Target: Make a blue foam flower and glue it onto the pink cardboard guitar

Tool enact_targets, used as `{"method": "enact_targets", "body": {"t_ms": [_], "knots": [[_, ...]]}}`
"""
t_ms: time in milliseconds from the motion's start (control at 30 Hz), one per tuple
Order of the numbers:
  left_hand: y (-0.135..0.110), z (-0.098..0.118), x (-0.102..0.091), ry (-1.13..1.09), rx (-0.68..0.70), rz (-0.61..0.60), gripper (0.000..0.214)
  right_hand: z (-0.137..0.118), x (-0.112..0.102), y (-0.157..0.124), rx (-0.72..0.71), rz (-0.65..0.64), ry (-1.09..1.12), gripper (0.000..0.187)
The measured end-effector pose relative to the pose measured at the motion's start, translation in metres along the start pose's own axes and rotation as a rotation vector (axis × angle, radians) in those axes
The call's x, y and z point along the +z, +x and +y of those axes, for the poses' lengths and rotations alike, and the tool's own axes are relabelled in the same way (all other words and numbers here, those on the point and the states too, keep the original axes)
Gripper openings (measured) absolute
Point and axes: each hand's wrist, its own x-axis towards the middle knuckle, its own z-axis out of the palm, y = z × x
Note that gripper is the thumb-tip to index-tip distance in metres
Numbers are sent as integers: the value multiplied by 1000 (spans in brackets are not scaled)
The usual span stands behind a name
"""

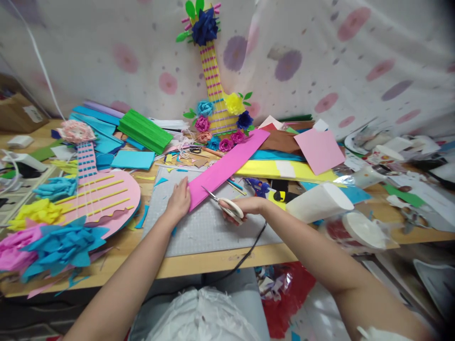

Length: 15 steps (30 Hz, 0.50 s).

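My left hand (178, 200) lies flat with its fingers together on the near end of a long pink paper strip (227, 168), pinning it to the grey cutting mat (209, 227). My right hand (245, 207) grips white-handled scissors (227, 204). Their open blades point left at the strip's lower edge. The strip runs diagonally up and to the right across the mat.
A pink paper guitar (103, 194) with crepe flowers lies at left. Another flowered guitar (213, 85) leans on the backdrop. Green crepe (144, 130), blue sheets, yellow paper (270, 169), a pink square (320, 150), a blue glue gun (258, 186) and white cups (318, 201) crowd the table.
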Motion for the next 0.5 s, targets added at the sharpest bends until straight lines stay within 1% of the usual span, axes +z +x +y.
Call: {"method": "enact_targets", "body": {"t_ms": [67, 167, 300, 400, 500], "knots": [[2, -3, -6, -128, -44, -10, 50, -4, 3, 1, 20, -10, -8, 65], [5, -7, -11, -269, -68, -15, 50, -10, 7, 3, 44, -19, -15, 65], [8, -11, -11, -365, -73, -28, 50, -18, 9, 7, 56, -9, -46, 63], [11, -15, -9, -442, -81, -11, 50, -21, 11, 9, 74, -23, -70, 64], [12, -16, -8, -422, -65, 8, 50, -20, 12, 9, 75, -22, -62, 65]]}}
